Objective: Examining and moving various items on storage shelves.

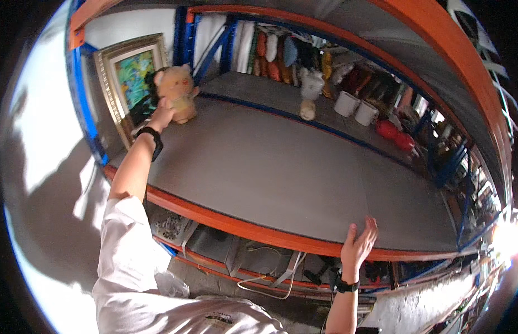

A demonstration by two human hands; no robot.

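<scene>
A beige teddy bear (pixel 182 89) is upright at the far left of the grey shelf (pixel 259 161), in front of a painting in a gilt frame (pixel 117 89). My left hand (pixel 164 114) reaches out to it, fingers closed on its lower side; part of the grip is hidden. Over the shelf's orange front beam, at the right, my right hand (pixel 361 242) is held up with thumb and fingers apart and nothing in it. Both wrists wear dark bands.
Behind the shelf, a second deck carries two white containers (pixel 346 104), a small pale plush toy (pixel 308 109) and red round items (pixel 395 133). Blue uprights (pixel 83 106) and an orange upper beam (pixel 437 33) frame the rack. Boxes and a pale cable (pixel 292 278) lie below.
</scene>
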